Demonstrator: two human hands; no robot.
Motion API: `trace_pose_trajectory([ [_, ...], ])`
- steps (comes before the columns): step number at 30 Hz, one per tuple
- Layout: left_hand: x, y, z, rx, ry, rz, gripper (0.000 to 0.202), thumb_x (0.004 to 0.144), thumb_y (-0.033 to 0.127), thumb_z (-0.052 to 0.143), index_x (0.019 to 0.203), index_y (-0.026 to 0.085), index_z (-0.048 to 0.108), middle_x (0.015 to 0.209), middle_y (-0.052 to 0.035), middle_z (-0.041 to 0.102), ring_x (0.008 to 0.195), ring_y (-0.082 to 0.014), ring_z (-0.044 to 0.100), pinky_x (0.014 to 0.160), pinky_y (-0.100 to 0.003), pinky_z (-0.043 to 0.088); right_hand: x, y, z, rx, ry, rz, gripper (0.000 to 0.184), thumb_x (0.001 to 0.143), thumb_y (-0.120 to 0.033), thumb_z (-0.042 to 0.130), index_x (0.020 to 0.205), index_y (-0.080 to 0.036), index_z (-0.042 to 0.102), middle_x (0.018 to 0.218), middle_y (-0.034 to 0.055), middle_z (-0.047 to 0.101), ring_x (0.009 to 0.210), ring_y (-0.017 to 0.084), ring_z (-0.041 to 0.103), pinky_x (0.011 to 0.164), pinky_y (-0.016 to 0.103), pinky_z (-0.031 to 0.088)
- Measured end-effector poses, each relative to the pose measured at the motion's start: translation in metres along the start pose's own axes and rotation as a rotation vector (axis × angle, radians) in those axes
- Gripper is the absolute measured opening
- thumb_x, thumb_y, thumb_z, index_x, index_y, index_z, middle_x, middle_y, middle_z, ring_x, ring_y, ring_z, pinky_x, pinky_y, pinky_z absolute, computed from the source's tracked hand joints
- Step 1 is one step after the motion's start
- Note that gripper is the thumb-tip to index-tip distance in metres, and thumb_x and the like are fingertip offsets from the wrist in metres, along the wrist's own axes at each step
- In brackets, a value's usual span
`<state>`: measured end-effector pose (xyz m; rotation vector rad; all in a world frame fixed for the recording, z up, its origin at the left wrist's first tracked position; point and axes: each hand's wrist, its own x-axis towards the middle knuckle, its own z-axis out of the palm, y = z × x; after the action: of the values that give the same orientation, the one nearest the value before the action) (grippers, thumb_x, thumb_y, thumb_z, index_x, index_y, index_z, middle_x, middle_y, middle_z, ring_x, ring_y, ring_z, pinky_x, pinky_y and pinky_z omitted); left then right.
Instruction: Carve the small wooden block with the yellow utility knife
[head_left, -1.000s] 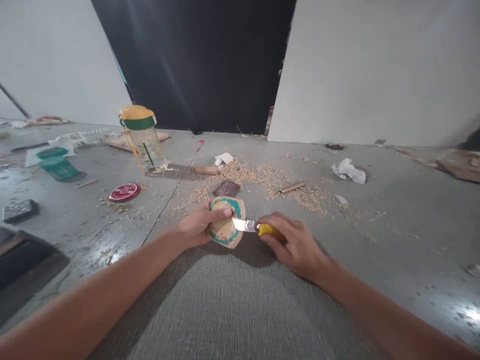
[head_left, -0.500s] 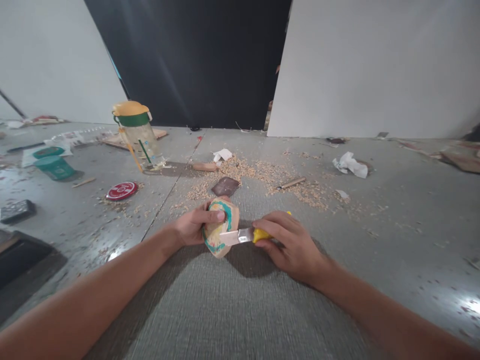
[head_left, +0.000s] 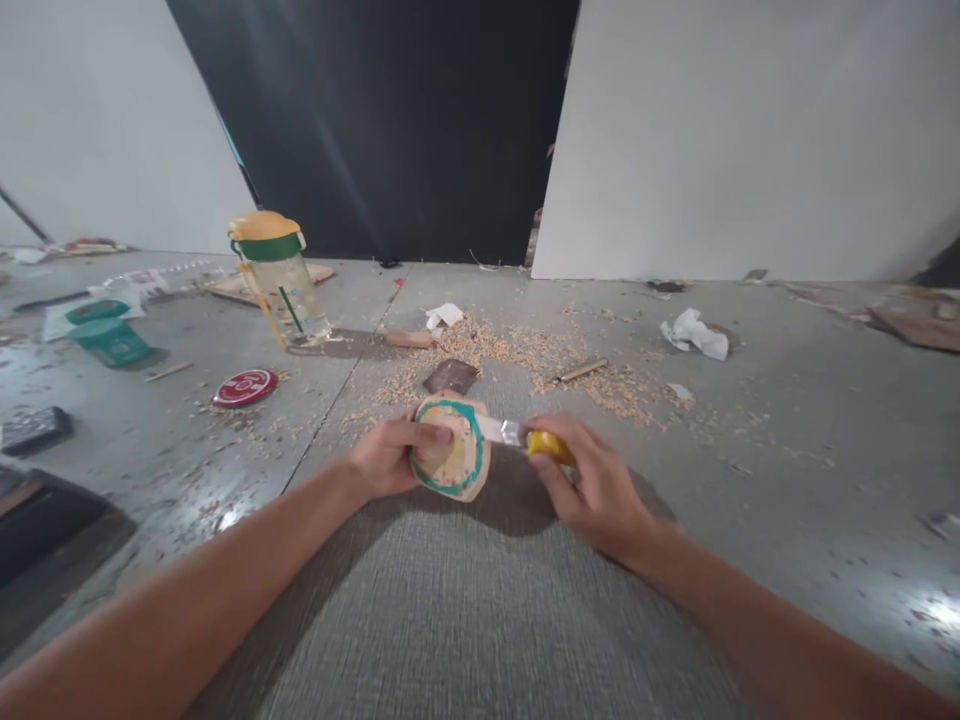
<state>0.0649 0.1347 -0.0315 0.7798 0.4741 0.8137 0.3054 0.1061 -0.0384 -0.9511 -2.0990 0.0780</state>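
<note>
My left hand (head_left: 394, 450) grips a roundish piece of pale wood (head_left: 459, 462), its thumb pressed on the front. A teal ring is painted near the rim, with yellowish and reddish specks inside it. Closed around the yellow handle of a flat brush (head_left: 508, 432) is my right hand (head_left: 592, 480). The brush has a metal collar and pale bristles, and its tip meets the right edge of the wood. Just beyond the wood lies a dark brown sheet (head_left: 450, 376), perhaps sandpaper, on the grey surface.
Wood shavings (head_left: 495, 345) are scattered ahead, with a carving tool (head_left: 581, 371) and a wooden block (head_left: 410, 339) among them. Crumpled tissue (head_left: 696, 334) lies to the right. On the left stand a water bottle (head_left: 279, 285) and a teal cup (head_left: 112, 341), near a red round lid (head_left: 245, 387).
The wood has turned to face me more fully. The brush has moved up and right, from across the wood's face to its right edge.
</note>
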Motion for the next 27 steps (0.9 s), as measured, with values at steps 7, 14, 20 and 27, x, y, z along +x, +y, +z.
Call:
trace_pose_trajectory([
  [7,0.004,0.003,0.0,0.035,0.081,0.076,0.028,0.065,0.024,0.085,0.085,0.012,0.069,0.072,-0.0036,0.07,0.061,-0.0132,0.065,0.06,-0.021,0.053,-0.001,-0.01,0.001,0.096,-0.055,0.007,0.015,0.095,-0.03,0.05,0.106,-0.021,0.055,0.088,0.0049,0.065,0.076,0.017,0.061,0.068,0.031,0.049],
  [14,0.003,0.002,0.008,0.065,0.144,0.078,0.045,0.068,0.028,0.082,0.108,0.016,0.064,0.088,-0.0038,0.071,0.075,-0.0166,0.068,0.068,-0.026,0.057,0.001,-0.012,-0.003,0.144,-0.217,-0.042,0.029,0.092,-0.029,0.053,0.12,-0.022,0.051,0.096,0.0048,0.066,0.081,0.017,0.062,0.071,0.031,0.048],
  [20,0.003,-0.003,0.021,0.268,0.198,0.171,0.042,0.078,0.032,0.076,0.114,0.022,0.056,0.094,-0.0031,0.066,0.078,-0.0154,0.064,0.067,-0.023,0.053,0.0,-0.012,0.001,0.069,-0.267,-0.083,0.021,0.085,-0.018,0.054,0.106,-0.021,0.053,0.089,0.0031,0.065,0.076,0.018,0.06,0.068,0.031,0.044],
  [27,0.001,-0.014,0.021,0.501,0.147,0.293,0.048,0.085,0.033,0.068,0.126,0.026,0.045,0.09,0.0002,0.056,0.073,-0.0106,0.053,0.062,-0.018,0.047,0.0,-0.013,0.003,0.013,-0.302,-0.103,0.023,0.077,-0.015,0.054,0.1,-0.02,0.054,0.085,0.0033,0.065,0.075,0.019,0.06,0.067,0.031,0.043],
])
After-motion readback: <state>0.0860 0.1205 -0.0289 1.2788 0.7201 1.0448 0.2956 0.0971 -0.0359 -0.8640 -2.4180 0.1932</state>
